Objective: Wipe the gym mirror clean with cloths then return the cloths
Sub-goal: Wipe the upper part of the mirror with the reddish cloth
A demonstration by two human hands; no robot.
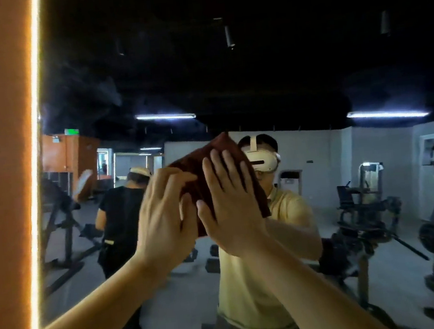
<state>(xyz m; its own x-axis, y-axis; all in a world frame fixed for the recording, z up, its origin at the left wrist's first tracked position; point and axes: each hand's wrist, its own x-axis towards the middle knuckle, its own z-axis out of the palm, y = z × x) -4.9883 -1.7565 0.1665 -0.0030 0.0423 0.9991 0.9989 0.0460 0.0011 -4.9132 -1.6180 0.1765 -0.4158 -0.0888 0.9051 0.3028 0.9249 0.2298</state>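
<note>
A dark red-brown cloth [200, 171] lies flat against the large gym mirror [308, 74] at about head height. My left hand [162, 213] presses on the cloth's left part with its fingers straight and close together. My right hand [230, 203] presses flat on the cloth's middle, fingers spread and pointing up. The two hands sit side by side, nearly touching. The cloth's top corner and right edge stick out beyond my right hand. Only one cloth is in sight.
An orange pillar [4, 160] with a lit strip [35, 156] borders the mirror on the left. The mirror reflects me, another person in black [120, 222] behind, and weight machines [369, 202] at the right.
</note>
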